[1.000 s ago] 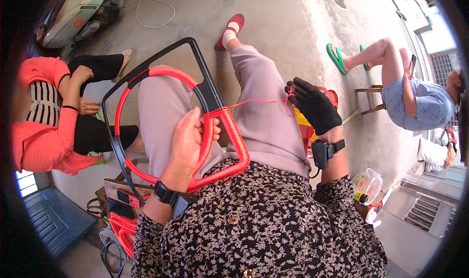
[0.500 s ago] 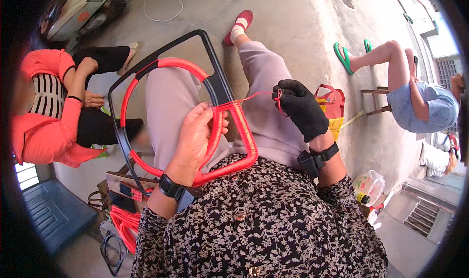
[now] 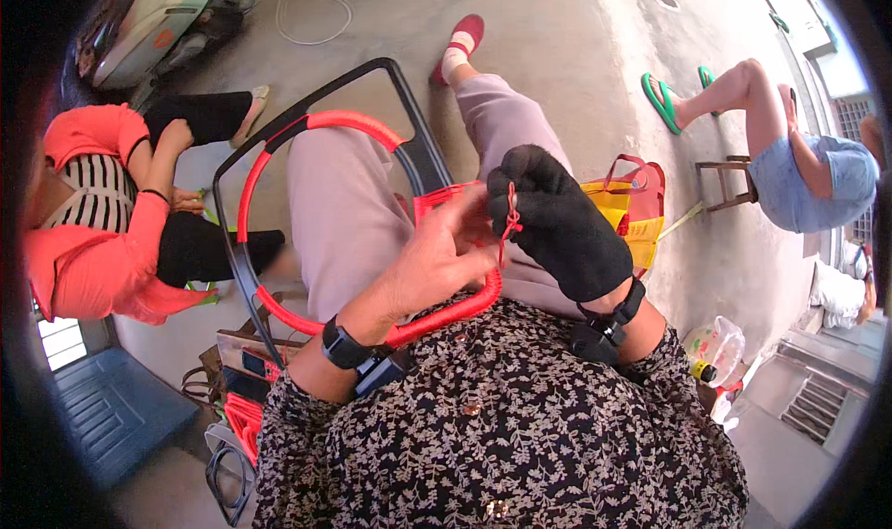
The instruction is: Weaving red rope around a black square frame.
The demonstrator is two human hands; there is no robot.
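Observation:
A black frame [image 3: 412,97] with a rounded inner loop leans across my lap, much of the loop wound in red cord [image 3: 351,120]. My bare left hand [image 3: 429,261] has its fingers up against my right fingers, over the frame's wound right side. Blur and overlap hide its fingertips, so I cannot make out whether it pinches anything. My right hand [image 3: 562,221], in a black glove, is closed on a loose strand of red cord [image 3: 511,218] that loops over its fingers and hangs from them.
At left sits a person in a coral jacket [image 3: 88,260]; at right another in blue [image 3: 808,181] sits on a wooden stool [image 3: 725,183]. A red-and-yellow bag [image 3: 641,204] is beside my right leg. Red cord bundles [image 3: 243,422] and another black frame [image 3: 228,483] lie lower left.
My left hand has let go of the frame's side and moved right to meet my right hand. The right hand has come left and nearer, and the taut strand now hangs slack.

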